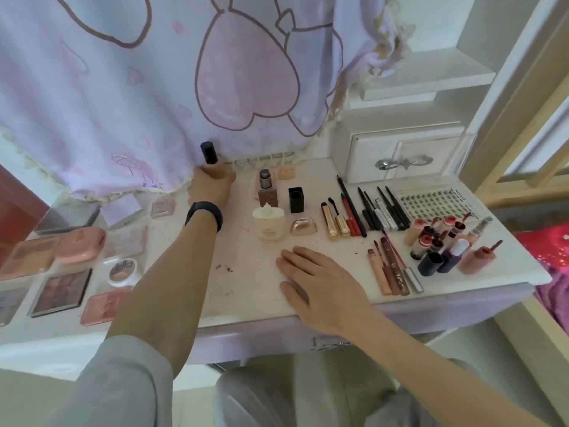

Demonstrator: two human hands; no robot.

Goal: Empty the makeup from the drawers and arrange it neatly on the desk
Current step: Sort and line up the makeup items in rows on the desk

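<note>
While the left hand (212, 187) grips a black-capped bottle (209, 153), the right hand (318, 283) lies flat on the desk (246, 285), fingers straight. The bottle's body is mostly hidden, perhaps tan

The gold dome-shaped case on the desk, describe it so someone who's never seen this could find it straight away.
Start at the white drawer box at the back right of the desk, then come forward to the middle, just beyond the right hand. The gold case lies between a cream jar and two gold tubes. It alone is low, shiny and half-round.
</note>
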